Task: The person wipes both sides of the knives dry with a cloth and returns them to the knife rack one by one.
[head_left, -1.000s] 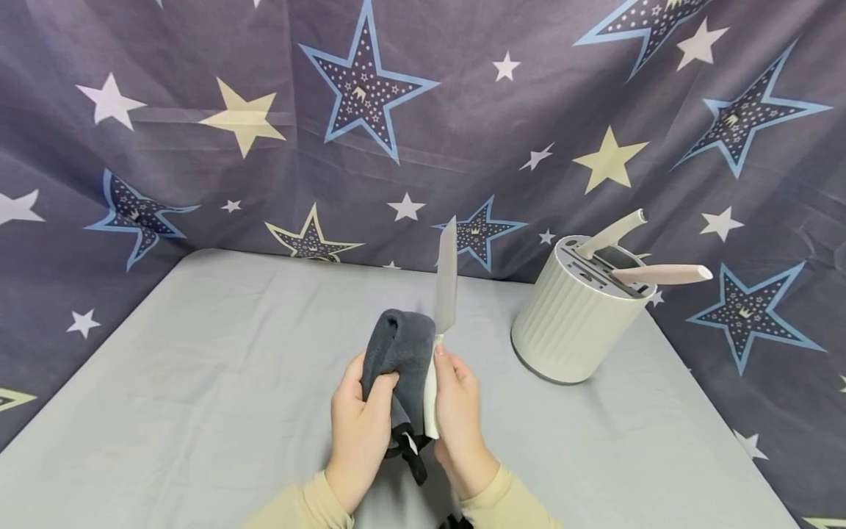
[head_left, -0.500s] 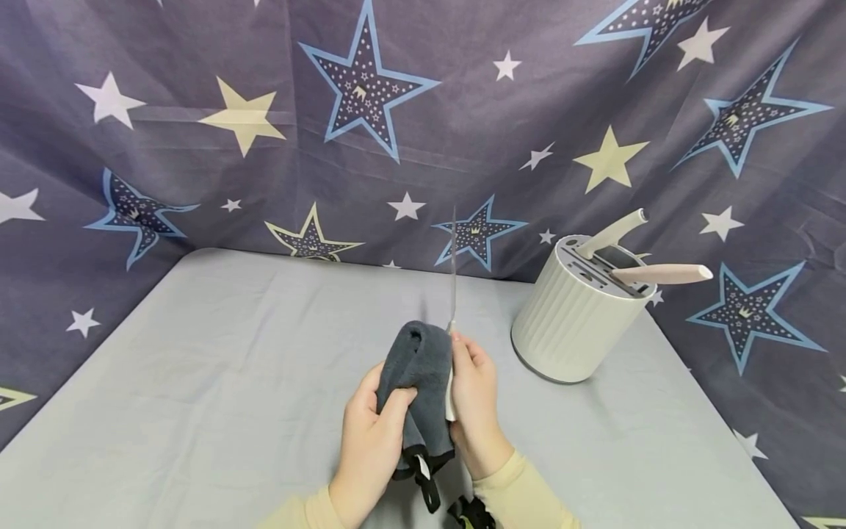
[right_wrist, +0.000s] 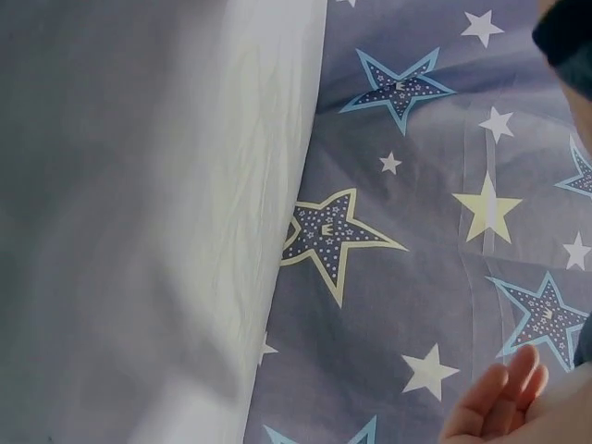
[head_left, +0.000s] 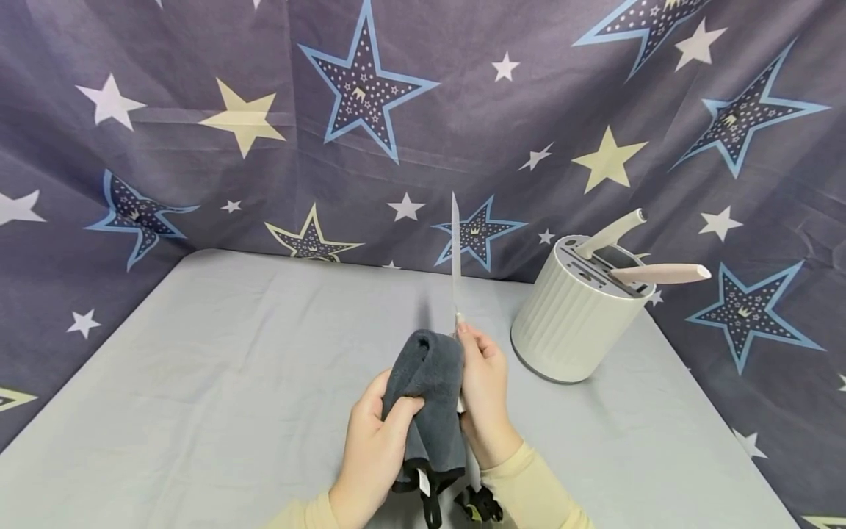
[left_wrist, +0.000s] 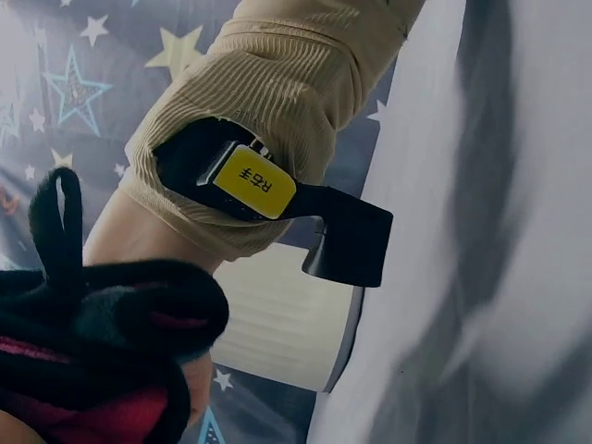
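Note:
A folded dark grey cloth [head_left: 435, 375] with black trim and a hanging loop is gripped by my left hand [head_left: 371, 444], its thumb lying across the front. My right hand [head_left: 485, 386] holds a kitchen knife by its pale handle, and the narrow-looking blade [head_left: 456, 253] points up and away from me. The cloth lies against the handle side and hides part of the handle. In the left wrist view the cloth's black edging [left_wrist: 157, 305] and loop [left_wrist: 57, 222] show close up, with pinkish red inside.
At the right stands a cream ribbed knife block [head_left: 571, 323] with a cream handle [head_left: 611, 235] and a pinkish handle [head_left: 661, 274] sticking out. A grey-white cloth covers the table [head_left: 198, 382]. Star-patterned fabric [head_left: 463, 132] hangs behind it.
Both hands, with cloth and knife, have shifted right. The blade turned from its broad side to nearly edge-on, then slightly broad again. The knife block has not moved.

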The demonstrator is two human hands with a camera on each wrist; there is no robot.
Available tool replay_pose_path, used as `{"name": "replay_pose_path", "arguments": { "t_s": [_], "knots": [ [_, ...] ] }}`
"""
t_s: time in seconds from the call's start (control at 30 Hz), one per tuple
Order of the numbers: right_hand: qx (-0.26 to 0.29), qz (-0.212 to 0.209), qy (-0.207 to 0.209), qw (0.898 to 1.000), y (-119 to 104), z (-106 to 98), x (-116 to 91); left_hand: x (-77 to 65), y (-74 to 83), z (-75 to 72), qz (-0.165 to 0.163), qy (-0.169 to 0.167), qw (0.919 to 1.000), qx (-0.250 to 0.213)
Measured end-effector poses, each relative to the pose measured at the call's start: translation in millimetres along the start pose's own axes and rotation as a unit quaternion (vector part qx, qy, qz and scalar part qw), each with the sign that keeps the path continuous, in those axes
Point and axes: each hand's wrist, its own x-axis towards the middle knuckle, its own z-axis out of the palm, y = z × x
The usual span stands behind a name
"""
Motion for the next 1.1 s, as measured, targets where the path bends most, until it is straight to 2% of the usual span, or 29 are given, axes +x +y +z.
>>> {"name": "replay_pose_path", "arguments": {
  "t_s": [0.23,0.47,0.67,0.8,0.9,1.1],
  "knots": [
    [-0.009,-0.029,0.015,0.999,-4,-3,6,0.4,-0.2,-1.9,-0.003,-0.025,0.9993,0.025],
    [0.008,-0.056,0.026,0.998,-8,-6,11,7.1,-1.5,-10.2,-0.049,-0.018,0.9973,0.052],
    [-0.005,-0.084,0.033,0.996,-14,-7,12,11.6,-3.4,-18.4,-0.079,-0.02,0.9966,-0.007],
    [-0.015,-0.114,0.029,0.993,-20,-9,13,14.1,-3.8,-22.0,-0.092,-0.057,0.9936,-0.034],
    [-0.031,-0.136,0.02,0.99,-25,-12,15,18.1,-3.8,-25.0,-0.104,-0.068,0.9921,-0.017],
    [-0.069,-0.184,0.015,0.98,-39,-23,22,27.4,-3.2,-35.3,-0.116,-0.033,0.9922,0.033]
  ]
}}
